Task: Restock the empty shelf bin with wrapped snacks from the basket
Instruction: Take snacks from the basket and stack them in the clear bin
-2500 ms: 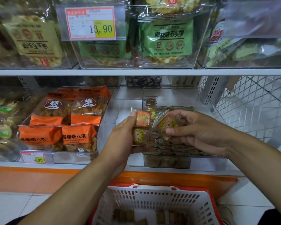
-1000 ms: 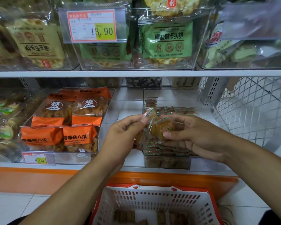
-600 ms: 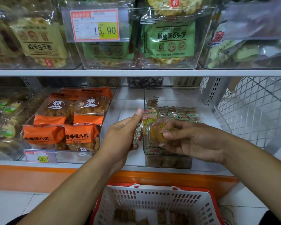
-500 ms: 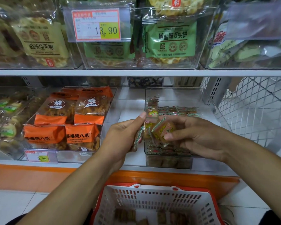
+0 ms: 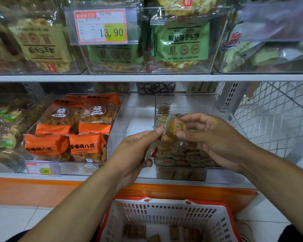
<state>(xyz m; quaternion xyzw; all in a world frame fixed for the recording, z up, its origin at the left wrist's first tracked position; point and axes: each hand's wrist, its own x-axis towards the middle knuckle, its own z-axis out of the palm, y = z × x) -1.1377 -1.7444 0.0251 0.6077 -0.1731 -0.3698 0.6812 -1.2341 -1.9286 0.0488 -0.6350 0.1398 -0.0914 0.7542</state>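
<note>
Crinkly wrapped snacks (image 5: 173, 130) pinched between left hand (image 5: 135, 151) and right hand (image 5: 210, 138) could slip, dropping outside the clear bin (image 5: 185, 100).

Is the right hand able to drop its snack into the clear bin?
Probably yes. The right hand pinches a snack right above the clear bin, whose top is open.
</note>
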